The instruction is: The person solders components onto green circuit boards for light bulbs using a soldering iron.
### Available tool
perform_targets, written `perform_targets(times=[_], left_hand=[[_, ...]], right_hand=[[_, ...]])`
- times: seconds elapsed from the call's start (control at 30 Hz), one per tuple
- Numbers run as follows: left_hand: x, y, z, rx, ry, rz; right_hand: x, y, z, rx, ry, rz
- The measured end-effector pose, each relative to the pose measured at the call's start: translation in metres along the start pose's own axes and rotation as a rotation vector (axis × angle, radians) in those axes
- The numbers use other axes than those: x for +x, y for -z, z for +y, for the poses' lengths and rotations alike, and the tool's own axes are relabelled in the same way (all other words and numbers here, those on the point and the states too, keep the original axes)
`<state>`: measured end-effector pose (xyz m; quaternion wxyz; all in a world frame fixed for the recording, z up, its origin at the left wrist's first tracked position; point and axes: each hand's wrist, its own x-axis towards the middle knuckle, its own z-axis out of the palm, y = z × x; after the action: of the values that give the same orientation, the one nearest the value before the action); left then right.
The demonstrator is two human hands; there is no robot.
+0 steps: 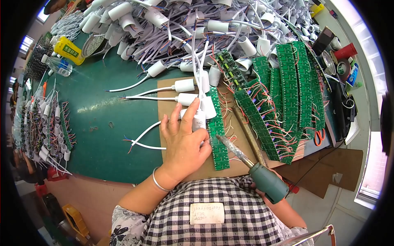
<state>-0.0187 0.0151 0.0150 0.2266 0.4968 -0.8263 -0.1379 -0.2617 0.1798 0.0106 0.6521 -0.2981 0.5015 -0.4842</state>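
Note:
My left hand (181, 144) rests over a row of white lamp sockets (184, 85) with cable tails. Its index finger and thumb steady one white socket (198, 120) against the long green circuit board (221, 155), while the other fingers spread across its neighbours. My right hand (274, 177) is wrapped round the dark green handle of a soldering iron (264, 180) and mostly hidden behind it. The iron's tip meets or hovers just over the board beside my left thumb; I cannot tell which. Board and sockets lie on brown cardboard (169, 105).
A big heap of white sockets and cables (180, 37) covers the far side. Stacked green circuit boards (289, 90) with red and white wires stand to the right, near orange-handled scissors (319, 137). Bottles (67, 50) stand far left; wired sockets (47, 127) hang over the left edge.

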Motion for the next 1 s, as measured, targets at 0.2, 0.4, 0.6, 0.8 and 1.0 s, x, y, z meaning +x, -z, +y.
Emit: perform_targets(times=[0.2,0.4,0.6,0.8,1.0], left_hand=[[0.000,0.001,0.001,0.013,0.007,-0.012],[0.000,0.000,0.000,0.009,0.005,-0.002],[0.000,0.000,0.001,0.014,0.012,0.001],[0.001,0.001,0.002,0.007,0.015,-0.013],[0.000,-0.001,0.001,0.011,0.010,0.003]], right_hand=[[0.003,-0.005,-0.010,-0.711,0.161,-0.055],[0.002,-0.002,-0.003,-0.743,0.153,-0.016],[0.002,-0.009,-0.008,-0.580,0.090,0.023],[0.010,0.000,-0.015,-1.015,0.397,-0.139],[0.005,-0.007,-0.020,-0.424,0.221,0.045]])
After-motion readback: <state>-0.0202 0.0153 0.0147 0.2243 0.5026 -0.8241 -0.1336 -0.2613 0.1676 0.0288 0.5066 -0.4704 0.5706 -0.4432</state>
